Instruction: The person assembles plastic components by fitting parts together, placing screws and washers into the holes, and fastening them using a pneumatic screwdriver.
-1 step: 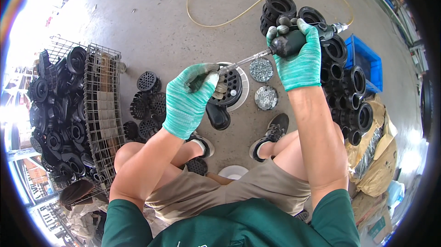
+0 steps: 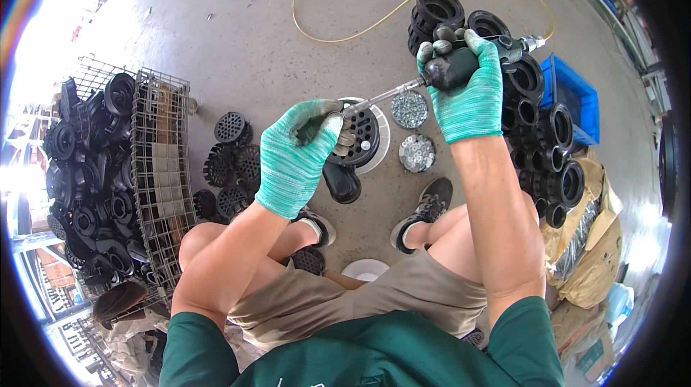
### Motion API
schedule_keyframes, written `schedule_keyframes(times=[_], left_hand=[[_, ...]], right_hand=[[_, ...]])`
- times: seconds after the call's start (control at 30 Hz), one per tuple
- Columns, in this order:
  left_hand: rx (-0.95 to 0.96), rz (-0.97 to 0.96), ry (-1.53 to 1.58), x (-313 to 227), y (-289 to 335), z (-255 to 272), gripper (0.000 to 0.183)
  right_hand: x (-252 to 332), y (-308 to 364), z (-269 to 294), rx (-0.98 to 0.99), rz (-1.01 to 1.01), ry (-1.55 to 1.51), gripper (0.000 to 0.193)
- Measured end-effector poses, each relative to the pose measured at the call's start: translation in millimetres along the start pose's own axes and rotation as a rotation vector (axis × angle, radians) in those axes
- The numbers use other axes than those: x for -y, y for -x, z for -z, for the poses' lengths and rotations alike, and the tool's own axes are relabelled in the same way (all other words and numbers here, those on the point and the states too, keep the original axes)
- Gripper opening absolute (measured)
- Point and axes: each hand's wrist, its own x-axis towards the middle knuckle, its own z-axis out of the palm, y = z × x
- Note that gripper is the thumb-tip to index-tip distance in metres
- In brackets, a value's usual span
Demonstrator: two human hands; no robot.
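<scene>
My right hand (image 2: 468,92), in a green glove with dark fingertips, wraps round a black air screwdriver (image 2: 452,70). Its long bit (image 2: 392,93) slants down leftward to a round black plastic part with holes (image 2: 365,128). At the bit's tip, the thumb and fingers of my left hand (image 2: 299,153), gloved alike, are closed; what they pinch is hidden. Some of its fingertips rest over the perforated part. A small pale washer-like piece (image 2: 366,145) lies on that part. A black curved pipe piece (image 2: 342,184) juts out below it, and a white round rim (image 2: 381,149) shows behind.
Two round containers of small metal hardware (image 2: 409,109) and pale washers (image 2: 417,153) stand between my hands. Left are perforated black discs (image 2: 231,128) and a wire basket (image 2: 162,171) of black parts. Right are stacked black rings (image 2: 558,124), a blue crate (image 2: 586,103) and a yellow hose (image 2: 374,25).
</scene>
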Motion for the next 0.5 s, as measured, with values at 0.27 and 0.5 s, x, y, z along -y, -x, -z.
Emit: schedule_keyframes(times=[0.27, 0.5], left_hand=[[0.069, 0.108, 0.379, -8.1, 2.0, -0.2, 0.026], [0.146, 0.069, 0.421, -6.5, 2.3, 2.0, 0.028]], right_hand=[[-2.2, -2.0, -3.0, -0.058, 0.048, 0.016, 0.012], [1.9, -7.8, 3.2, -0.007, 0.014, -0.031, 0.012]])
